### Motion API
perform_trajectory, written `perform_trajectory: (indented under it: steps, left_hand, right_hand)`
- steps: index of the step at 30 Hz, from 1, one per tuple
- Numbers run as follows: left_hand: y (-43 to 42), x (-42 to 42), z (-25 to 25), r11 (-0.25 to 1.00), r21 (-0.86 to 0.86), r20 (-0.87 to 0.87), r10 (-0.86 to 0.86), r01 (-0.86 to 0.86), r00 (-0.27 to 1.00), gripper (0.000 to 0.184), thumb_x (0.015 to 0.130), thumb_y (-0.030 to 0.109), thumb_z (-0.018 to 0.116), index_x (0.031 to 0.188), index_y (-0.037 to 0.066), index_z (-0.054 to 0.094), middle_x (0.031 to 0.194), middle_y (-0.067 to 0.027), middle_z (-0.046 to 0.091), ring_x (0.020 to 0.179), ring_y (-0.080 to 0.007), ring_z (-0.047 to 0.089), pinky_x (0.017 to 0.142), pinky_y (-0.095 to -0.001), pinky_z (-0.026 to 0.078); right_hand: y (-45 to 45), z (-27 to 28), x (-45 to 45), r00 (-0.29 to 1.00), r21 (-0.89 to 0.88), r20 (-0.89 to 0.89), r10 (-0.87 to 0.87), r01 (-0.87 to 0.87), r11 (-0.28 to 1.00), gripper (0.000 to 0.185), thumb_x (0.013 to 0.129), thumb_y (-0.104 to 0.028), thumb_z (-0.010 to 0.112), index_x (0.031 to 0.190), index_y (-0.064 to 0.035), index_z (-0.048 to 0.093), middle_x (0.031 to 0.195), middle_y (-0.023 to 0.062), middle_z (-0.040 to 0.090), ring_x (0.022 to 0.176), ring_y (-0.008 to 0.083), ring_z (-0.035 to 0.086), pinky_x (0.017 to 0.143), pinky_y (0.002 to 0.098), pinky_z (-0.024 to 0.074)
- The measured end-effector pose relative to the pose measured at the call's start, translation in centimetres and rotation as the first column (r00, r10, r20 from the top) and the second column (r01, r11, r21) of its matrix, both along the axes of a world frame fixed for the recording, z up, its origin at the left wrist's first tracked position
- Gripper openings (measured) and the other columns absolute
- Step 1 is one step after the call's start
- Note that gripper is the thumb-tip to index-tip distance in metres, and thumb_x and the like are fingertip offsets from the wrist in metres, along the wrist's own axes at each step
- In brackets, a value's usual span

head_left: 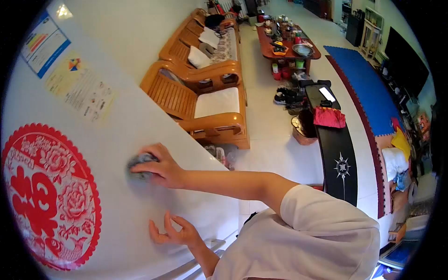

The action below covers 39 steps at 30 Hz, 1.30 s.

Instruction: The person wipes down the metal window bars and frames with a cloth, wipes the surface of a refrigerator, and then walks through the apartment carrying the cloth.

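Note:
My right hand [165, 166] is closed on a bunched grey-blue cloth [141, 164], blurred by motion, and presses it against the glossy white panel of what looks like a refrigerator [121, 210]. Below it, my left hand [175, 231] has its fingers spread and slightly curled, holding nothing. It is close to the same white surface; whether it touches cannot be made out. A round red papercut decoration [70, 196] with a large character, flowers and a fish is stuck on the panel, left of both hands.
Paper labels [44, 44] are at the panel's upper left. Beyond its edge stand wooden sofas [172, 95] with cushions, a cluttered coffee table [270, 49], a long black bench-like board [336, 158] with a red cloth bundle [329, 117], a bin [303, 133], and a blue mat [357, 79].

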<state>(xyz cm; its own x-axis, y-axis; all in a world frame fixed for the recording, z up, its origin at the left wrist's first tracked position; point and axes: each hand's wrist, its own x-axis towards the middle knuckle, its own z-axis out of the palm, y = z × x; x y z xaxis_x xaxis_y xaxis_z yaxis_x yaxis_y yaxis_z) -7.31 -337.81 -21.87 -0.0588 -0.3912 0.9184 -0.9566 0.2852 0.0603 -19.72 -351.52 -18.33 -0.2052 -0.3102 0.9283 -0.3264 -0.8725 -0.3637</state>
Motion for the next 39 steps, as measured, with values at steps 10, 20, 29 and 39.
perform_trajectory:
  steps: [10,20,29,39]
  left_hand:
    - [-5.0,-9.9,0.4,0.990,0.093,0.007,-0.108,0.107,0.994,0.017,0.083,-0.001,0.062,0.097,0.007,0.068,0.132,-0.0177,0.042,0.117,-0.0300,0.043,0.089,-0.0430,0.039]
    - [-9.1,-25.3,-0.3,0.347,0.867,0.032,-0.754,0.357,0.656,0.049,0.077,0.011,0.073,0.124,0.009,0.058,0.139,-0.0166,0.040,0.128,-0.0383,0.036,0.105,-0.0452,0.034]
    - [-11.7,-32.9,-5.9,0.139,0.964,0.123,-0.989,0.225,0.082,0.055,0.074,0.015,0.073,0.124,0.005,0.055,0.129,-0.0186,0.049,0.117,-0.0393,0.046,0.096,-0.0449,0.042]
    - [-0.9,-39.0,-13.0,0.156,0.984,0.099,-0.886,-0.090,-0.454,0.058,0.079,0.026,0.071,0.131,0.010,0.049,0.128,-0.0133,0.052,0.120,-0.0337,0.046,0.098,-0.0435,0.042]
  right_hand:
    - [-0.3,-19.1,-13.1,0.987,0.896,0.152,-0.053,-0.115,0.428,0.043,0.077,-0.007,0.071,0.117,-0.0161,0.059,0.107,0.0118,0.051,0.104,0.0303,0.052,0.089,0.0371,0.0446]
    - [21.4,-36.4,-43.0,0.646,0.772,0.620,-0.444,-0.603,0.202,0.040,0.084,-0.036,0.070,0.113,-0.0093,0.062,0.083,-0.0008,0.061,0.070,0.0103,0.053,0.058,0.0284,0.0440]
    - [61.4,-38.0,-34.4,-0.439,0.965,-0.219,-0.871,-0.232,-0.126,0.040,0.082,-0.038,0.067,0.104,-0.0051,0.065,0.080,0.0066,0.064,0.069,0.0171,0.060,0.060,0.0335,0.0486]
    - [62.8,-43.8,11.1,-0.818,0.891,-0.148,-0.555,-0.354,0.284,0.026,0.080,-0.027,0.068,0.089,-0.0030,0.067,0.075,0.0091,0.065,0.062,0.0201,0.060,0.051,0.0402,0.0463]
